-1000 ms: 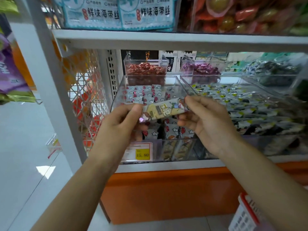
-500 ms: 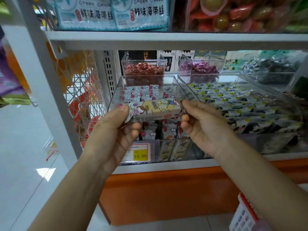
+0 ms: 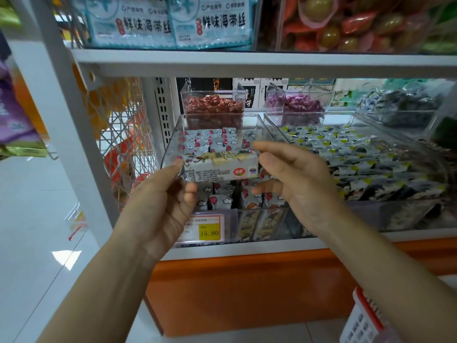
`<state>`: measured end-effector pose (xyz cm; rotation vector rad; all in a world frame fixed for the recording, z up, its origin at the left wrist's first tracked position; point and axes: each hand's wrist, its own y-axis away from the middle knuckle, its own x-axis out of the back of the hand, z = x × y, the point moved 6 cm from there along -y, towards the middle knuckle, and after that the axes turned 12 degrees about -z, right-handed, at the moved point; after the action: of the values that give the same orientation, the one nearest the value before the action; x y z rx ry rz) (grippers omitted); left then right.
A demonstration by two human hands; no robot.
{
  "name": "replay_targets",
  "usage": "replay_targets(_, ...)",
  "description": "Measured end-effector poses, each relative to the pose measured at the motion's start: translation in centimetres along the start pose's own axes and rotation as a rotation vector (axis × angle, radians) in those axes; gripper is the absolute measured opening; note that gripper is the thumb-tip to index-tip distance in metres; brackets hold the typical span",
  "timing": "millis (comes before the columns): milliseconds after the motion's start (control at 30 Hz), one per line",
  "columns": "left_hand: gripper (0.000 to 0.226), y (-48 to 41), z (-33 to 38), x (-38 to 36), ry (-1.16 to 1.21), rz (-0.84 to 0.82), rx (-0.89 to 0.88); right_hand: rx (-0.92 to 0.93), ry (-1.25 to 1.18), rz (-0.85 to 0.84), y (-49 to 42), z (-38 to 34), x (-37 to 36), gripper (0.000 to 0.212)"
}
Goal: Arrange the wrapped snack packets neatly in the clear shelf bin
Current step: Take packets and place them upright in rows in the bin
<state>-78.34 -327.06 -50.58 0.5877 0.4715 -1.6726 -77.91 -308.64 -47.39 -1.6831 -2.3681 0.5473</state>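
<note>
One oblong silver-white foil snack packet (image 3: 218, 167), printed with a yellow cartoon panel and a red oval mark, is held level just above the front of the clear plastic shelf bin (image 3: 173, 138). Its left end is pinched by the curled fingers and thumb of the left hand (image 3: 160, 204), its right end by those of the right hand (image 3: 296, 184). Similar small cloud-printed packets (image 3: 210, 141) lie in rows inside the bin, above a yellow price tag (image 3: 209, 232) reading 15.80, and a second clear bin (image 3: 309, 115) of grey-and-yellow packets (image 3: 346, 154) stands just to the right.
</note>
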Motion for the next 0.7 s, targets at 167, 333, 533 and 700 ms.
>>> replay_targets(167, 0.025, 0.2, 0.1, -0.3, -0.051, -0.032, -0.005, 0.019, 0.081, 0.053, 0.2, 0.1, 0.2, 0.028)
replay_targets(333, 0.031, 0.6, 0.8, -1.5, -0.303, -0.114, -0.131, -0.016, 0.041, 0.136, 0.3, 0.8, 0.9, 0.014)
replay_targets(533, 0.029, 0.8, 1.0, -1.7, -0.446, -0.125, -0.203, -0.034, 0.022, 0.149, 0.3, 0.9, 1.1, 0.019)
replay_targets(700, 0.026, 0.7, 1.0, -1.3, -0.359, -0.066, -0.203, -0.03, -0.04, 0.12, 0.2, 1.1, 0.6, 0.028)
